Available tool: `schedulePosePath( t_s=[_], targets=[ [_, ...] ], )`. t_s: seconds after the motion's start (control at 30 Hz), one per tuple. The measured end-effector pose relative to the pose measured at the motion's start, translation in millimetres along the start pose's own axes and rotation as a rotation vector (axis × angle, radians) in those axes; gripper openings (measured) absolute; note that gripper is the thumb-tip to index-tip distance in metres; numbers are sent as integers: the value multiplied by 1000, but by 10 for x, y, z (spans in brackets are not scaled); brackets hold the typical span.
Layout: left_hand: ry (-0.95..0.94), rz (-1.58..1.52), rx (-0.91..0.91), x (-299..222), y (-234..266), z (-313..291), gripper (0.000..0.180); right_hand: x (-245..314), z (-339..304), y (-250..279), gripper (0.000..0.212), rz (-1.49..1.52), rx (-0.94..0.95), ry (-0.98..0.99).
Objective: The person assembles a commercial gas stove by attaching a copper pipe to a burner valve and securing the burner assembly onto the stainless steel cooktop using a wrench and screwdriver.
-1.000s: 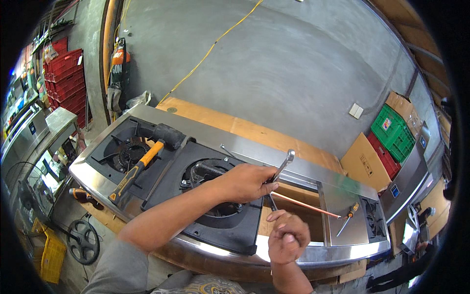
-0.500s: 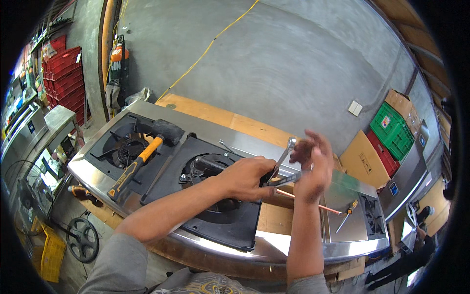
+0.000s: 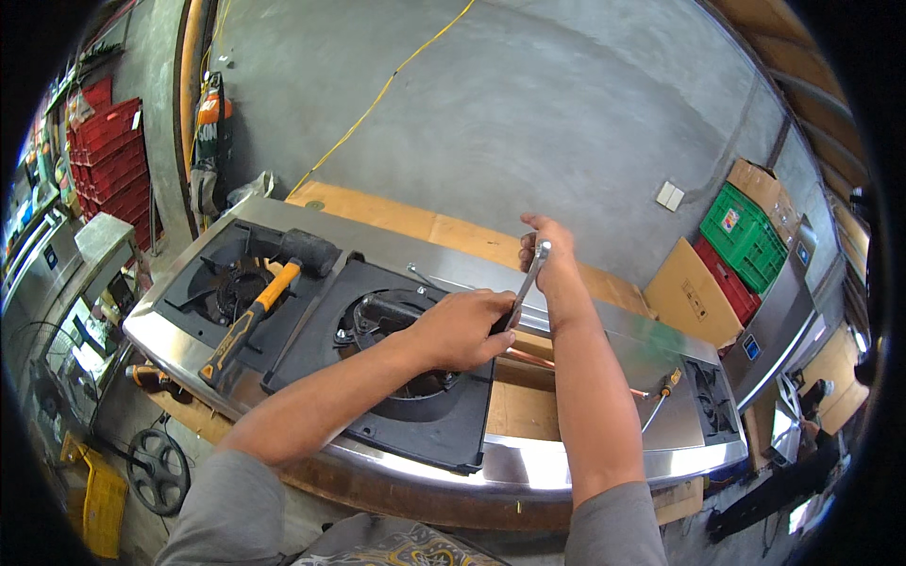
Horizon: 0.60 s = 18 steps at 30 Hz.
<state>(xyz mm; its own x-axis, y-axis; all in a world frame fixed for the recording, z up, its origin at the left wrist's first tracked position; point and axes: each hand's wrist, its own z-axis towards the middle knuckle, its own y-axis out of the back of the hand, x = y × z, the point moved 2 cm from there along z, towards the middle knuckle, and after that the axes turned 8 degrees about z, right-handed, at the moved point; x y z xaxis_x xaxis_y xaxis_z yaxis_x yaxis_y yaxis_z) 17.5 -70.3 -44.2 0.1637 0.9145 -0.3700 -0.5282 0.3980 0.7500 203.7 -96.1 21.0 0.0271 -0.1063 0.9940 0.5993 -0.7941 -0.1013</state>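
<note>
My left hand (image 3: pixel 464 330) is closed around the lower part of a steel wrench (image 3: pixel 530 281), whose head points up and away. A dark part shows beside its fingers; I cannot make out what it is. Just beyond the wrench head is my right hand (image 3: pixel 549 253), index finger stretched out and the other fingers loosely bent, with nothing visible in it. Below my left forearm lies a black burner plate (image 3: pixel 415 439) with a round burner. A copper pipe (image 3: pixel 530 358) runs rightward under my hands, partly hidden by my right forearm.
A mallet (image 3: pixel 253 323) rests across the left burner grate (image 3: pixel 203 283). A screwdriver (image 3: pixel 661 401) lies on the right of the steel stove top (image 3: pixel 514 462). Another metal tool (image 3: pixel 425 277) lies behind the burner. Cardboard (image 3: pixel 694 292) and a green crate (image 3: pixel 746 241) stand at right.
My right hand has moved up and left, from beside the wrench to beyond its head. The left hand still grips the wrench. The view has shifted slightly.
</note>
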Motion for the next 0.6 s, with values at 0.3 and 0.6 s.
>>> schedulePosePath(
  t_s=[0.3,0.6],
  targets=[
    [86,-11,41,-81,43,29,34,575,-776,126,34,376,59,247],
    [35,-54,53,-73,6,23,33,-152,-1893,327,28,469,315,1025]
  ],
)
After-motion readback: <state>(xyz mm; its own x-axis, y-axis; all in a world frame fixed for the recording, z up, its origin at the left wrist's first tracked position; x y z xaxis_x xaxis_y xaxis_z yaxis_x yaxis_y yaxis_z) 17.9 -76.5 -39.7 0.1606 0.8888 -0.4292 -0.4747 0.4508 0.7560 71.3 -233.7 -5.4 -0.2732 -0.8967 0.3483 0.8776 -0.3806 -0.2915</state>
